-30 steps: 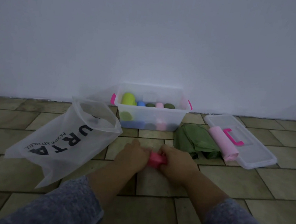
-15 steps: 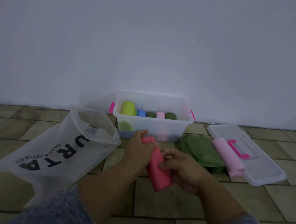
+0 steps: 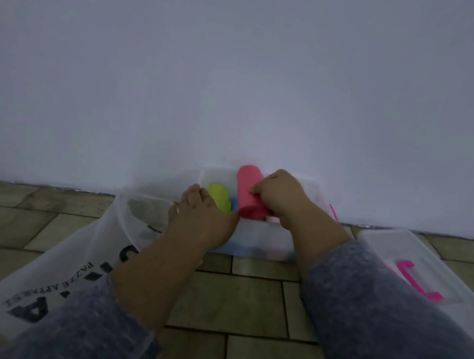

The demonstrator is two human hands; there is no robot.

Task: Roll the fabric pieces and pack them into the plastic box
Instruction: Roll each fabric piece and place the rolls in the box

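A rolled pink fabric piece (image 3: 247, 192) stands tilted over the clear plastic box (image 3: 262, 238) by the wall. My right hand (image 3: 281, 198) grips the roll from its right side. My left hand (image 3: 200, 219) rests on the box's front left rim, beside a lime-green roll (image 3: 219, 196) that sits inside; whether it grips the rim I cannot tell. A blue roll (image 3: 233, 203) and a pale pink roll (image 3: 272, 219) peek out between the hands. My arms hide most of the box's inside.
A translucent plastic bag (image 3: 72, 256) with black letters lies on the tiled floor at the left. The clear box lid (image 3: 391, 246) with a pink handle (image 3: 417, 280) lies at the right. The white wall stands right behind the box.
Both hands have carried the pink roll forward from the floor up to the box. The view has come closer, and the green cloth and pink roll by the lid are now hidden.
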